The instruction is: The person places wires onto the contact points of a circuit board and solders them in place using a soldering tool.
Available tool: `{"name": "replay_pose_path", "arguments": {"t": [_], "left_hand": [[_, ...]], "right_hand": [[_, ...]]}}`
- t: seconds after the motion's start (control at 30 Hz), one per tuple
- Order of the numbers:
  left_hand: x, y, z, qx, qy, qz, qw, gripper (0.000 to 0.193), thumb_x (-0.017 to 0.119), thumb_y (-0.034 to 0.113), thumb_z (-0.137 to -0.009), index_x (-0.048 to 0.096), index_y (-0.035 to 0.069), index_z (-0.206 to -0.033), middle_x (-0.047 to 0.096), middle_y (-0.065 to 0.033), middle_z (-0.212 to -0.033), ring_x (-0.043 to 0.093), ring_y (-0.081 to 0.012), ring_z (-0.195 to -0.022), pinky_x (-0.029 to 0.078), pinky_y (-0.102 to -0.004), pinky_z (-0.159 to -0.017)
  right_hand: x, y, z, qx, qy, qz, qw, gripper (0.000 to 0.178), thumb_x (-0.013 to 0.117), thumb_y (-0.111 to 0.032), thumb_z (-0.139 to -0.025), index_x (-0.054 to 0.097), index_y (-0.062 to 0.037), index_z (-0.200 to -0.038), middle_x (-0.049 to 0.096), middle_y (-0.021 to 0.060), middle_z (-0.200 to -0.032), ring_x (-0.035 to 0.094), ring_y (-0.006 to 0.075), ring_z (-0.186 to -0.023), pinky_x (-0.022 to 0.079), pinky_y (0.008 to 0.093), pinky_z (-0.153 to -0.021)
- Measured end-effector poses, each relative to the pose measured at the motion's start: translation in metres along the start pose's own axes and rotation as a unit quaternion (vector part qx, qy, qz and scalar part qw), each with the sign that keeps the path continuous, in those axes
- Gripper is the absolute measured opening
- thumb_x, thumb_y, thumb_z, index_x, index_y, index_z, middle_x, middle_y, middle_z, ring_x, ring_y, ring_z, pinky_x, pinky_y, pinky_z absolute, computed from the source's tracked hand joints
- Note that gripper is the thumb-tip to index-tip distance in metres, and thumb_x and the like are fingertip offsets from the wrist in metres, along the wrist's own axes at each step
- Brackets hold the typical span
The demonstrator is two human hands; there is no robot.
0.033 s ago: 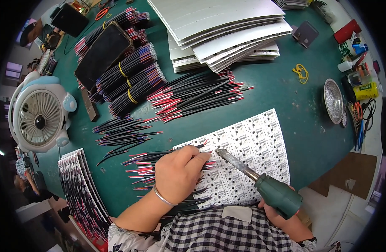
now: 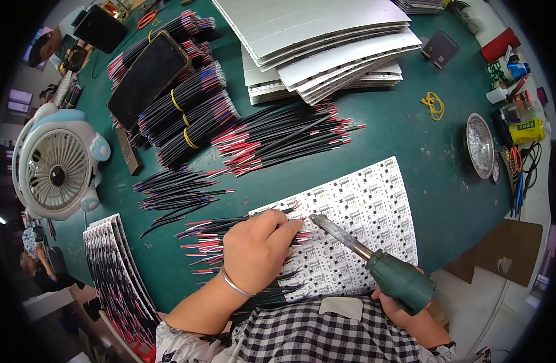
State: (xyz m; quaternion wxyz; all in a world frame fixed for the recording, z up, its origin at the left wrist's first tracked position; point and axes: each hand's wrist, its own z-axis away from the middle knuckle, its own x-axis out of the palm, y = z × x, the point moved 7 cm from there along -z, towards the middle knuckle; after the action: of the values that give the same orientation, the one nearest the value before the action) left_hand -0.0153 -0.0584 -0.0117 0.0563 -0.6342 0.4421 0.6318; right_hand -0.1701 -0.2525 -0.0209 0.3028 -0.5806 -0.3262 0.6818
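Observation:
My left hand (image 2: pixel 256 248) is closed in a pinch over the left part of a white circuit board sheet (image 2: pixel 375 212). Its thumb and forefinger press a black-sheathed wire (image 2: pixel 282 211) with stripped ends toward the pads; the fingertips partly hide it. A large soldering iron (image 2: pixel 405 281) with a green handle is gripped by my right hand (image 2: pixel 391 305), mostly hidden behind that handle. The iron's tip rests over the board just right of my left fingertips; whether it touches a pad I cannot tell. Several wires (image 2: pixel 208 245) with red, white and blue ends lie along the board's left edge.
Loose wires (image 2: pixel 290 136) and banded wire bundles (image 2: pixel 187 115) lie beyond the board, with a phone (image 2: pixel 151 78) on top. Stacked white sheets (image 2: pixel 320 36) stand at the back. A fan (image 2: pixel 57 166) and wired boards (image 2: pixel 117 272) are left; a metal bowl (image 2: pixel 479 145) is right.

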Motion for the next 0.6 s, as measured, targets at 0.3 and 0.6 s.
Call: {"name": "replay_pose_path", "arguments": {"t": [0.3,0.6], "left_hand": [[0.002,0.001,0.002,0.009,0.0,-0.032,0.999,0.037,0.069,-0.001,-0.058,0.07,0.013,-0.092,0.059,-0.0016,-0.08,0.06,-0.0209,-0.066,0.048,-0.0317,-0.054],[0.003,-0.002,0.003,-0.002,-0.006,-0.026,1.0,0.038,0.069,0.0,-0.057,0.07,0.014,-0.092,0.059,-0.0015,-0.081,0.06,-0.0208,-0.067,0.048,-0.0318,-0.055]], "right_hand": [[0.003,0.01,0.002,0.078,-0.009,-0.042,0.996,0.027,0.07,-0.008,-0.072,0.068,-0.0044,-0.099,0.068,0.0111,-0.098,0.066,0.0282,-0.086,0.053,0.0359,-0.079],[-0.001,0.005,-0.002,0.033,-0.012,0.002,0.999,0.029,0.07,-0.009,-0.074,0.069,-0.006,-0.103,0.069,0.0101,-0.1,0.066,0.0285,-0.09,0.052,0.0368,-0.079]]}}
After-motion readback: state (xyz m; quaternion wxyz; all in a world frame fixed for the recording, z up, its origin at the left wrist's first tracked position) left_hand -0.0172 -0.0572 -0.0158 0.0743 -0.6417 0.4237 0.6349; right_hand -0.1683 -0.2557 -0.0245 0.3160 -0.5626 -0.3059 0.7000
